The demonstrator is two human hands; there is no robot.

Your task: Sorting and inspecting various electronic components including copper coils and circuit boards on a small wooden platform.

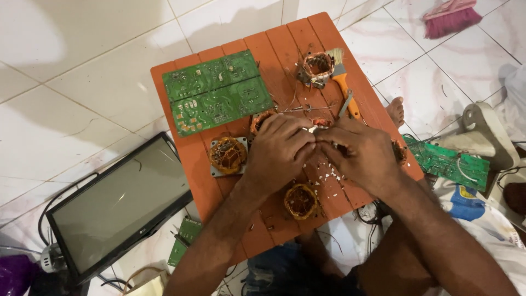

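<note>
Both hands meet over the middle of the orange slatted table [285, 49], working at something small held between them. The left hand [279, 151] is curled, knuckles up, fingers closed toward the right hand [359, 153], which is likewise bunched with its fingertips pinching; the small part [313, 130] between them shows only as a pale sliver, too hidden to identify. Judging by the white chips [329, 176] scattered on the slats just below the hands, the step looks like picking or breaking material off that part, and it calls for a firm two-handed pinch held steady over the table. Copper coils ring the hands: one on a grey plate [227, 155] just left of the left wrist, one [300, 201] near the table's front edge between the forearms, and one [316, 67] at the far end beside a paintbrush [342, 82] with an orange handle. A green circuit board [216, 90] lies at the far left of the table, well apart from the hands. Off the table, a monitor [118, 211] lies on the tiled floor at left, another green board [446, 161] at right, and a pink broom [449, 16] far off. The near coil sits close under the forearms and could be knocked.
</note>
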